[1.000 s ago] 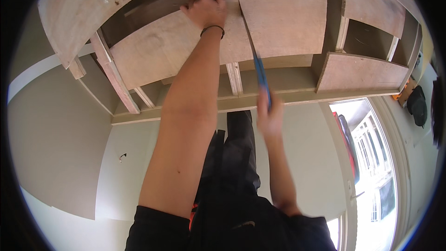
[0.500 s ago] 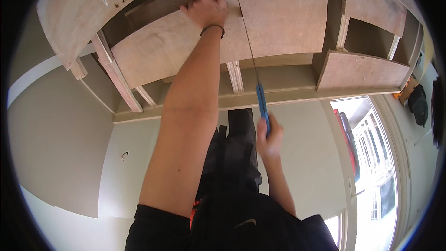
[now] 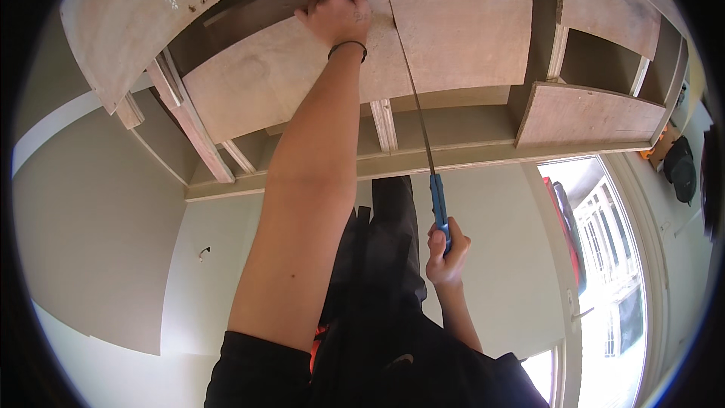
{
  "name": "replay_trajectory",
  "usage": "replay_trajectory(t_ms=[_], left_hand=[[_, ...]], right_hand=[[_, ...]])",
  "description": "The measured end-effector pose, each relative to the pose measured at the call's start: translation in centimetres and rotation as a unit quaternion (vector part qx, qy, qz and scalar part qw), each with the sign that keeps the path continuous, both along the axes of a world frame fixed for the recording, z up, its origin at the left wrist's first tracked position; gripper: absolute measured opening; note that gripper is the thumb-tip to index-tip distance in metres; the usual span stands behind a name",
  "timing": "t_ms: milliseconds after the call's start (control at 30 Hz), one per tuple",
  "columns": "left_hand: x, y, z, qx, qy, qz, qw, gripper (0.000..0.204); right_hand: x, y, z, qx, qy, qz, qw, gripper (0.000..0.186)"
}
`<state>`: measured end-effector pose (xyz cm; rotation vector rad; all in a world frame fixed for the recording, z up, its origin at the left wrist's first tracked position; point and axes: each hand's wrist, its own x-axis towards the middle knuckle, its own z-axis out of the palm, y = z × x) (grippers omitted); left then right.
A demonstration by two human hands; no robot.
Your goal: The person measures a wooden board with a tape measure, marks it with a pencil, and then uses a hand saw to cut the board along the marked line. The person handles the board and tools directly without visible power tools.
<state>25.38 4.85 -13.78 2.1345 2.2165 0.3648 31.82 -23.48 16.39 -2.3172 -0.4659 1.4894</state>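
Observation:
A long plywood board (image 3: pixel 461 38) lies across a wooden frame in front of me. My left hand (image 3: pixel 336 13) bears on its far edge with the fingers curled over it. In my right hand (image 3: pixel 447 255), closed around its blue handle, is a handsaw (image 3: pixel 437 200). The thin blade slants across the board, just right of my left forearm, and reaches past the board's near edge toward me. A dark line continues from the blade to the board's far edge.
Battens (image 3: pixel 384 125) and a front rail (image 3: pixel 355 165) make up the frame. Another plywood sheet (image 3: pixel 136 23) is at the far left. A smaller panel (image 3: pixel 589 117) stands at the right, near a bright doorway (image 3: pixel 608 257). A black cap (image 3: pixel 680 170) hangs at the far right.
My right hand has drawn the handsaw back toward me and slightly to the right, so more blade shows on the near side of the board. The left hand has stayed in place.

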Motion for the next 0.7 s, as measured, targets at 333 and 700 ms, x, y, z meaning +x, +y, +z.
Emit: replay_trajectory(t_ms=[333,700], left_hand=[[0.1,0.0,-0.4,0.011,0.030,-0.002,0.999,0.033],[0.0,-0.1,-0.4,0.038,0.033,-0.006,0.999,0.033]], right_hand=[[1.1,10.2,-16.8,0.126,-0.067,0.022,0.990,0.046],[1.0,14.3,-13.8,0.036,-0.066,0.030,0.997,0.040]])
